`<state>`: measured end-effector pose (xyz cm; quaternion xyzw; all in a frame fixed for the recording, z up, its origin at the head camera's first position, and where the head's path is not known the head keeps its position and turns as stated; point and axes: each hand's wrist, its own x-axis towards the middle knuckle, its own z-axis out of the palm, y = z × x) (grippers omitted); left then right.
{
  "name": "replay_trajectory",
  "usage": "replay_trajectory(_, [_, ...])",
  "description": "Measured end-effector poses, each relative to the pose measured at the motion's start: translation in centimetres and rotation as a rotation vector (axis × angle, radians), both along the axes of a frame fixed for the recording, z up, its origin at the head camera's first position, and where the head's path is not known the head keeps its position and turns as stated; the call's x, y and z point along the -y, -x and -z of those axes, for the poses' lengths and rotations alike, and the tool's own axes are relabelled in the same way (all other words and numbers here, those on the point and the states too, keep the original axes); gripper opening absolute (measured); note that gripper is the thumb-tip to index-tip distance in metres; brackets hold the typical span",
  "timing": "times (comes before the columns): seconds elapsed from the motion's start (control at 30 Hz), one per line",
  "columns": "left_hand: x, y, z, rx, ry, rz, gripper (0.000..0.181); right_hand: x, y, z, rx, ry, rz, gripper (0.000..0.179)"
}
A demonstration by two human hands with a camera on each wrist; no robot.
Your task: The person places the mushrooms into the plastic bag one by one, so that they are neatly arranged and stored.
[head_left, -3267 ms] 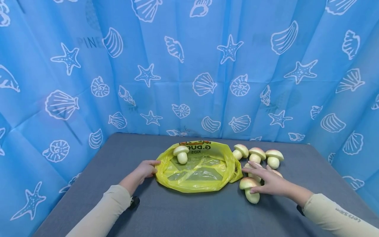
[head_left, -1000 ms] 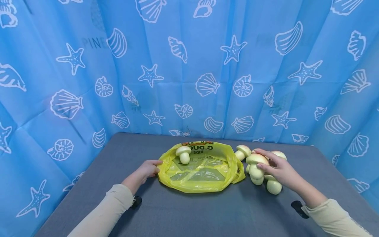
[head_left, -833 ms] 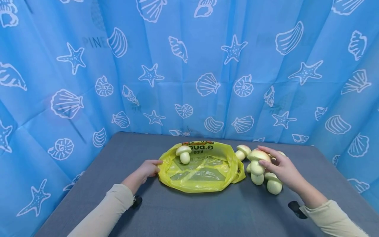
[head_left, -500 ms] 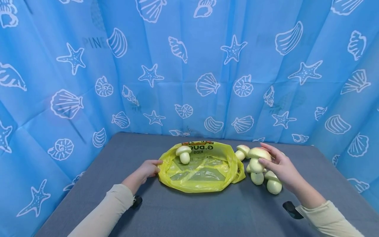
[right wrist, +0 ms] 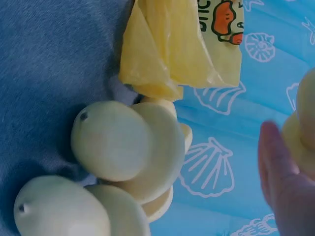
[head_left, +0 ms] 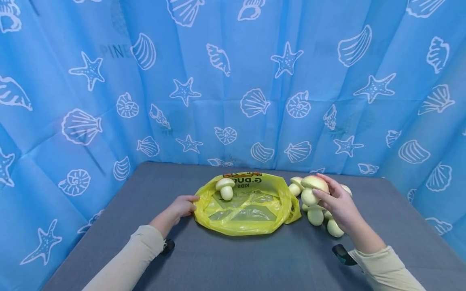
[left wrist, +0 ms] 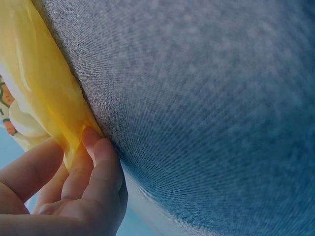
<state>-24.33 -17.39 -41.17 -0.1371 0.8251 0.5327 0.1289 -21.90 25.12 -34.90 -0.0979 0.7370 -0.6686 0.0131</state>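
A yellow plastic bag (head_left: 240, 229) lies on the table with its mouth spread wide, and one toy mushroom (head_left: 226, 189) sits inside at its back left. My left hand (head_left: 183, 207) pinches the bag's left rim between thumb and fingers; the left wrist view shows the film (left wrist: 54, 93) caught there. Raised above the other mushrooms, my right hand (head_left: 339, 202) holds a toy mushroom (head_left: 313, 189) with a pale stem and a pinkish cap. In the right wrist view the right hand (right wrist: 285, 182) and the held mushroom (right wrist: 306, 113) show only at the right edge.
Several more toy mushrooms (head_left: 315, 216) lie on the grey table (head_left: 255, 262) to the bag's right, some partly hidden behind the right hand. A blue curtain (head_left: 233, 81) printed with shells and starfish hangs behind the table.
My right hand has taken up a mushroom from the group, lifted it, and moved slightly left with it. My left hand keeps its place on the bag's rim.
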Motion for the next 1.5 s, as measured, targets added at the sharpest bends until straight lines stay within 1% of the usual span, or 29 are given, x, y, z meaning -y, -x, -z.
replay_trajectory(0.23, [0.1, 0.1, 0.0, 0.009, 0.001, 0.007, 0.05, 0.9, 0.0, -0.3, 0.066, 0.075, -0.017, 0.073])
replay_trajectory(0.5, [0.0, 0.3, 0.1, 0.017, 0.005, 0.004, 0.05, 1.8, 0.0, -0.3, 0.121, 0.177, -0.018, 0.075])
replay_trajectory(0.63, [0.0, 0.3, 0.1, 0.02, 0.001, 0.003, 0.049, 2.3, 0.1, -0.3, 0.164, 0.203, -0.015, 0.078])
replay_trajectory(0.73, [0.0, 0.3, 0.1, 0.019, -0.003, 0.002, 0.049, 2.7, 0.1, -0.3, 0.207, 0.225, -0.007, 0.073])
replay_trajectory(0.83, [0.0, 0.2, 0.2, 0.014, -0.002, -0.001, 0.049, 3.0, 0.1, -0.4, 0.229, 0.251, -0.014, 0.059])
replay_trajectory(0.97, [0.0, 0.3, 0.2, 0.007, -0.003, -0.006, 0.049, 3.5, 0.2, -0.4, 0.214, 0.279, -0.067, 0.036])
replay_trajectory(1.03, [0.0, 0.3, 0.3, 0.003, -0.002, -0.007, 0.049, 3.8, 0.2, -0.5, 0.211, 0.29, -0.09, 0.029])
replay_trajectory(1.1, [0.0, 0.2, 0.3, 0.0, 0.001, -0.003, 0.05, 4.1, 0.3, -0.5, 0.229, 0.297, -0.097, 0.031])
replay_trajectory(1.23, [0.1, 0.1, 0.4, -0.004, 0.008, 0.013, 0.05, 4.6, 0.3, -0.7, 0.285, 0.279, -0.085, 0.051])
replay_trajectory(1.3, [0.1, 0.1, 0.4, -0.006, 0.008, 0.019, 0.05, 4.9, 0.4, -0.8, 0.306, 0.26, -0.083, 0.053])
replay_trajectory(1.4, [0.1, 0.1, 0.3, -0.006, 0.007, 0.024, 0.051, 5.3, 0.6, -0.9, 0.317, 0.231, -0.087, 0.042])
replay_trajectory(1.5, [0.1, 0.1, 0.1, 0.001, 0.01, 0.025, 0.051, 5.7, 0.8, -0.9, 0.332, 0.239, -0.092, 0.03])
